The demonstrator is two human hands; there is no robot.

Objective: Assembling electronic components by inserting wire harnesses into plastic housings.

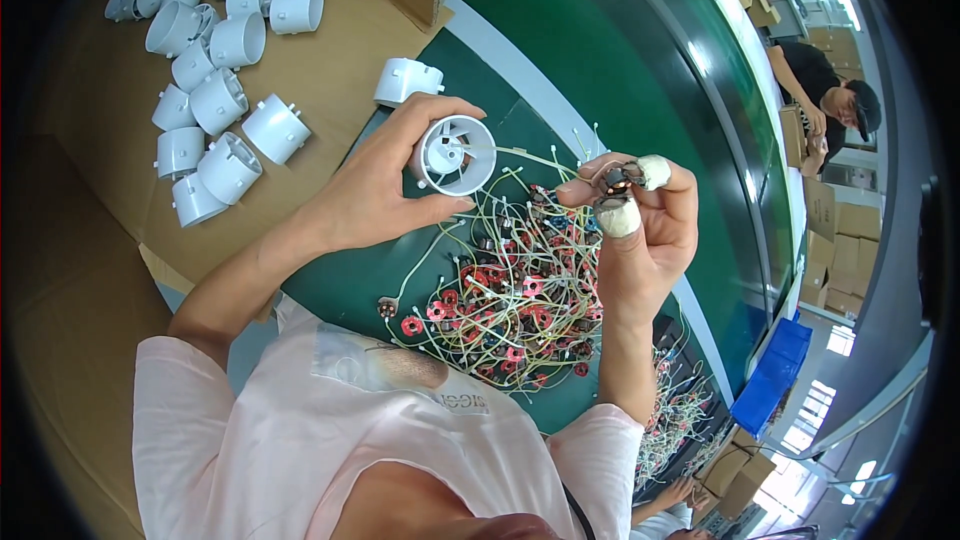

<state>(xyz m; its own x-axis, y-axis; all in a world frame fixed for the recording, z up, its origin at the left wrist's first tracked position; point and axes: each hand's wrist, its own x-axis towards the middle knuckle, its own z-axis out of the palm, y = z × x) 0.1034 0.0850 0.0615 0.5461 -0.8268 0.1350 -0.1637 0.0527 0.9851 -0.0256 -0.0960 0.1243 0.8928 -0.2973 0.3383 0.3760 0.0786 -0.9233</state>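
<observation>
My left hand (372, 185) is closed round a white plastic fan housing (455, 154), a short round tube with vanes and a hub inside. Its open end faces up toward me. A thin pale cable (528, 155) runs from the housing to my right hand (652, 225). Between its thumb and fingers that hand pinches a small dark motor stator (613, 180) with copper-coloured windings. Pale wraps cover the thumb and one fingertip. Below both hands lies a tangled pile of wired stators (500, 300), many with red or pink faces. One stator (387, 307) lies apart at the pile's left.
Many white housings (220, 100) lie on cardboard (330, 70) at the far left; another housing (405, 80) stands beyond my left hand. A green conveyor belt (600, 30) curves past on the right. A blue bin (772, 377) and a co-worker (815, 90) are beyond it.
</observation>
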